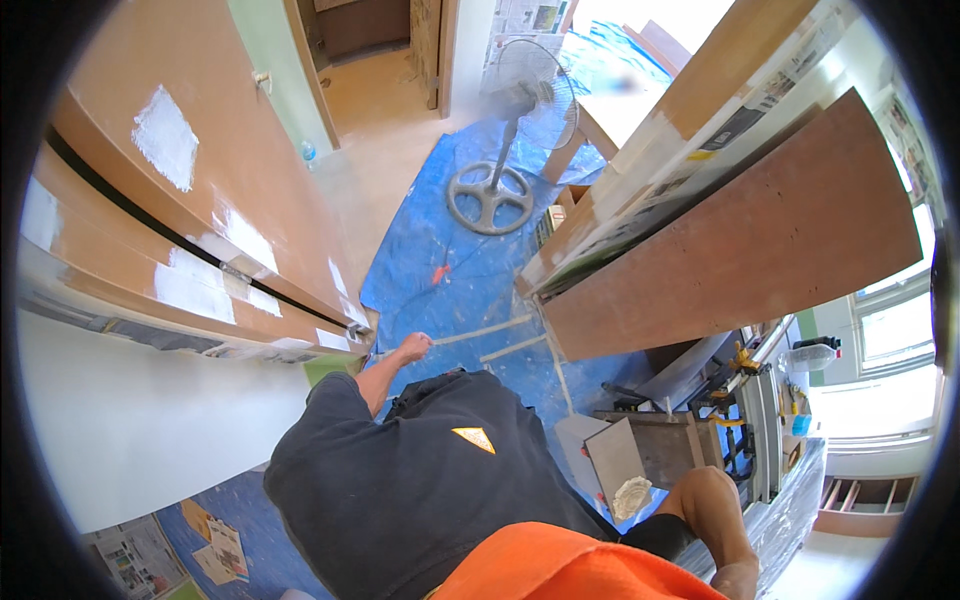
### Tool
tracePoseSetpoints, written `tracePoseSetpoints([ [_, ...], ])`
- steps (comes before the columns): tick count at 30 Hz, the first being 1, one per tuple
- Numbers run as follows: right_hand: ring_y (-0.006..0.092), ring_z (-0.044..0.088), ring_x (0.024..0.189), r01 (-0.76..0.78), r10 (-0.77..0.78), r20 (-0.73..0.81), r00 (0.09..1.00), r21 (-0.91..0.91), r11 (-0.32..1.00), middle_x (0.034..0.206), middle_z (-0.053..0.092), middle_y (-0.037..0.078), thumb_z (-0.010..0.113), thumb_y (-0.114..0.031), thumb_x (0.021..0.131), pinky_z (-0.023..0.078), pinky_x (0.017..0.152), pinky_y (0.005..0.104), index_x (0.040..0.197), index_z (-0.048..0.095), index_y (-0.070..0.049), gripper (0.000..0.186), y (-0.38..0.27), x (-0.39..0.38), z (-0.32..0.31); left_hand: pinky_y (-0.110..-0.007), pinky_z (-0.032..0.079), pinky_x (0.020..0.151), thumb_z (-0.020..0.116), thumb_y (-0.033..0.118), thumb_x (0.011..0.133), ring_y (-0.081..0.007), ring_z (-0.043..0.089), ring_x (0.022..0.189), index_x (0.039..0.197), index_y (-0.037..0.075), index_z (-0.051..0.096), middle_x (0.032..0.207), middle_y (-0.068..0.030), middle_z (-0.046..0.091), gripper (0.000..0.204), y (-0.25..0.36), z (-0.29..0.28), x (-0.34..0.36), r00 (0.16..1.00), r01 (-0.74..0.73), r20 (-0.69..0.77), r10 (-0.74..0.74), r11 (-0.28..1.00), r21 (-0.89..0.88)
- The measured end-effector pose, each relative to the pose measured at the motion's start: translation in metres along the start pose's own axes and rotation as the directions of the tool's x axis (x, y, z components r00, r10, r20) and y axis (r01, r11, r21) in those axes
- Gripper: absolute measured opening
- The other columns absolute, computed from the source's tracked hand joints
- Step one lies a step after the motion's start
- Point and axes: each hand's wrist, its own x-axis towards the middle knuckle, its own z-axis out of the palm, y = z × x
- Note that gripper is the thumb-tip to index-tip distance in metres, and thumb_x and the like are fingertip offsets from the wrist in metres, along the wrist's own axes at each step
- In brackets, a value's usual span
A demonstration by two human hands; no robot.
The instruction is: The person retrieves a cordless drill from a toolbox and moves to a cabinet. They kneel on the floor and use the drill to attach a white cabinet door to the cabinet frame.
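Curled left hand (pixel 415 347) near a patched wooden panel (pixel 250 170), above a blue floor sheet (pixel 400 290).
The left fingers appear drawn in narrow; whether they pinch anything small cannot be told from here. The panel stands at left, bearing white patches, its far-right lower end near that hand. The right hand is out of sight, so its fingers cannot be judged. At near right, pale putty (pixel 632 497) sits on a grey board (pixel 612 455) close to the bent right arm (pixel 715 510); a knock from the elbow could tip it. The sheet might ruck underfoot, and the tall brown board (pixel 740 240) at right could shift if bumped.
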Motion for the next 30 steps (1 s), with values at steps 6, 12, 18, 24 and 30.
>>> tracePoseSetpoints([
  [6,0.0253,0.057,0.058,0.190,-0.189,0.018,0.982,-0.087,0.978,0.066,0.056,0.014,0.042,-0.016,0.092,0.041,0.049,0.0370,0.075,0.042,-0.012,0.017,0.012,-0.003,-0.010,-0.031,0.041,0.046,0.042,0.013,0.085,-0.0143,0.050,0.052,0.108,0.003,0.063,0.067,-0.0051,0.056,0.033,0.045,0.015,0.012,0.997,-0.054,0.051,0.050,0.996,0.065],
  [12,0.0246,0.057,0.058,0.219,-0.220,0.034,0.975,0.028,0.975,0.066,0.055,0.012,0.042,-0.022,0.095,0.040,0.049,0.0355,0.077,0.042,-0.013,0.020,0.025,-0.007,-0.014,-0.031,0.040,0.045,0.042,0.012,0.086,-0.0140,0.049,0.051,0.110,0.003,0.062,0.068,-0.0049,0.056,0.033,0.030,0.023,0.008,0.996,-0.020,0.083,0.017,0.999,0.039],
  [18,0.0242,0.056,0.059,-0.052,0.047,0.078,0.996,0.064,0.997,0.065,0.053,0.011,0.040,-0.027,0.097,0.039,0.050,0.0349,0.072,0.038,-0.014,0.028,0.019,-0.001,-0.012,-0.029,0.038,0.042,0.042,0.013,0.087,-0.0136,0.049,0.051,0.109,0.002,0.061,0.068,-0.0044,0.055,0.030,-0.005,0.000,-0.004,0.992,0.103,0.077,-0.103,0.995,0.012],
  [24,0.0242,0.054,0.058,-0.003,-0.006,0.127,0.992,0.068,0.998,0.064,0.052,0.011,0.042,-0.028,0.095,0.039,0.051,0.0370,0.070,0.037,-0.015,0.029,0.036,0.006,-0.007,-0.028,0.038,0.041,0.042,0.016,0.089,-0.0130,0.049,0.050,0.109,0.003,0.061,0.068,-0.0043,0.055,0.030,-0.020,-0.022,0.006,0.996,0.079,0.042,-0.077,0.996,-0.044],
  [30,0.0226,0.061,0.068,0.100,-0.154,0.307,0.939,0.184,0.978,0.073,0.060,0.009,0.051,-0.012,0.083,0.048,0.060,0.0370,0.077,0.058,-0.009,0.010,0.087,0.020,-0.045,-0.028,0.038,0.041,0.042,0.016,0.090,-0.0125,0.048,0.048,0.107,0.004,0.062,0.066,-0.0037,0.054,0.029,-0.002,-0.028,0.017,0.999,0.037,-0.008,-0.038,0.995,-0.088],
])
